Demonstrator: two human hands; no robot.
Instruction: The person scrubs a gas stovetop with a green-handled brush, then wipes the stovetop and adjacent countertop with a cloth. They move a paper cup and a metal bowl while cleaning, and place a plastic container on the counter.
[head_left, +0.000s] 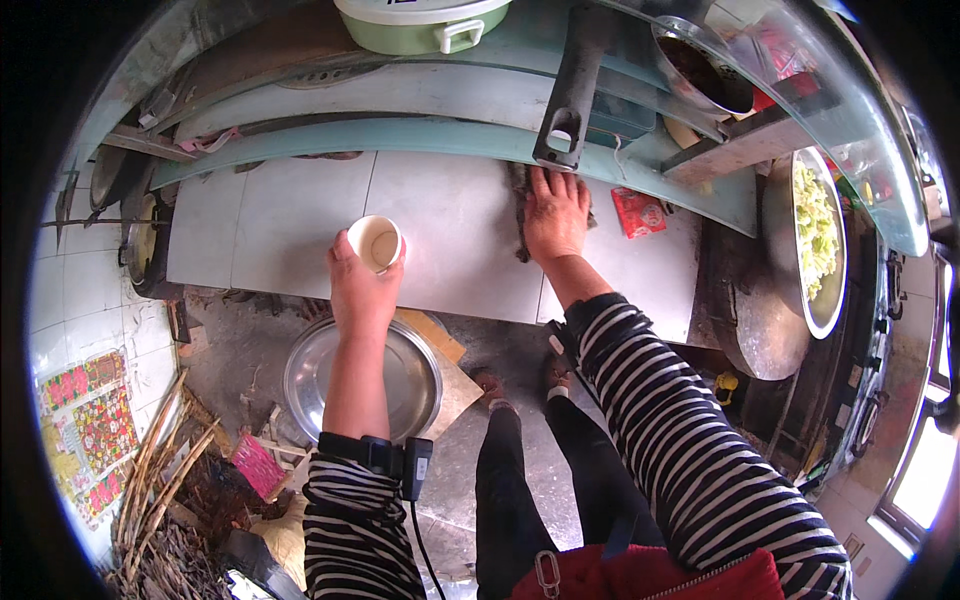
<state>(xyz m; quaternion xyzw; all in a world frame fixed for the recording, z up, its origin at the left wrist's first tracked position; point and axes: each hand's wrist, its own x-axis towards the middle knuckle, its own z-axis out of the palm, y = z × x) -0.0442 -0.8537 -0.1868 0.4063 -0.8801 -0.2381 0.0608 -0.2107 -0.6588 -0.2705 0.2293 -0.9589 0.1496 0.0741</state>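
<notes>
My left hand is wrapped around a white paper cup, upright, with its inside facing up at me. It is over the front part of a white tiled countertop. To the right, my right hand presses down on a dark cloth on the tiles, its palm covering most of the cloth. A red packet with writing lies just right of that hand. Directly above the right fingertips, a black pan handle juts over the edge of a glass shelf.
A green lidded container stands on the upper shelf. At right is a metal bowl of chopped greens. Below the counter are a round metal basin and, at lower left, a pile of sticks. Dark cookware is at the left end.
</notes>
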